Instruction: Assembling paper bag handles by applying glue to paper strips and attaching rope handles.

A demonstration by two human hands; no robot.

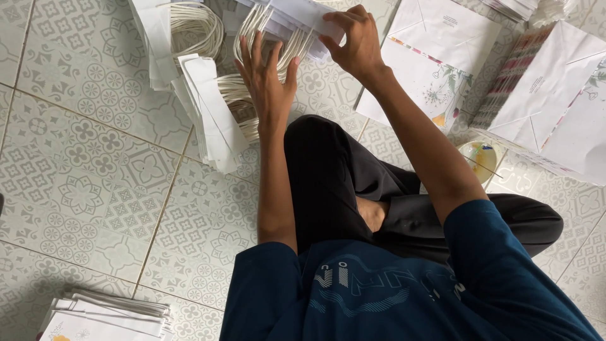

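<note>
Fingers [255, 53] of my left hand [268, 85] spread flat on cord handles [243, 88] | right hand [356, 41] pinches white paper strip [303, 16] | 2 flat bag stacks [555, 95] right

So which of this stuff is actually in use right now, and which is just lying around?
In use: left hand pressing on the cord handles; right hand gripping white paper strips.

Lying about: bag stacks, small bowl, flat stack, loose strips.

Soft even daylight, faint shadows on tiled floor [95, 158]; sharp focus throughout, slight wide-angle stretch at edges.
</note>
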